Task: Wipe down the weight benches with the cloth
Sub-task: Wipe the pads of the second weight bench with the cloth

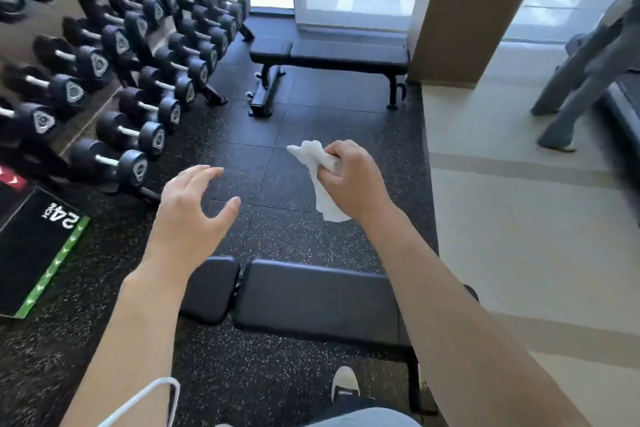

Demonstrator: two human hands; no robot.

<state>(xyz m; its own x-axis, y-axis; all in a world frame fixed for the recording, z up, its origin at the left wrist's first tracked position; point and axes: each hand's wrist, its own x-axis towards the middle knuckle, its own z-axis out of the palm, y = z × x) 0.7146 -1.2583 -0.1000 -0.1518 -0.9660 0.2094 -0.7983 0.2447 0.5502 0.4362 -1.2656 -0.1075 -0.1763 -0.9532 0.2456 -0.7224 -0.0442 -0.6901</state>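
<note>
Gripping a crumpled white cloth point(323, 180) at frame centre, the right hand point(353, 180) has its fingers curled around the fabric, with loose ends projecting above and below the fist. The left hand point(188, 208) hovers to the left of it, fingers spread and slightly bent, holding nothing. Both hands are raised over speckled black rubber flooring point(294, 121), apart from either bench. The near bench point(311, 298) lies across the lower centre of the frame, its black pads partly covered by both forearms; a white shoe point(344, 385) shows below it. The far bench point(332, 57) stands at upper centre, parallel to the near one, beside a tan column point(460, 10). A dumbbell rack point(131, 55) fills the upper left. A black box with green edging point(38, 253) sits at the left edge. Grey machine legs point(581, 87) occupy the upper right, on pale flooring.
</note>
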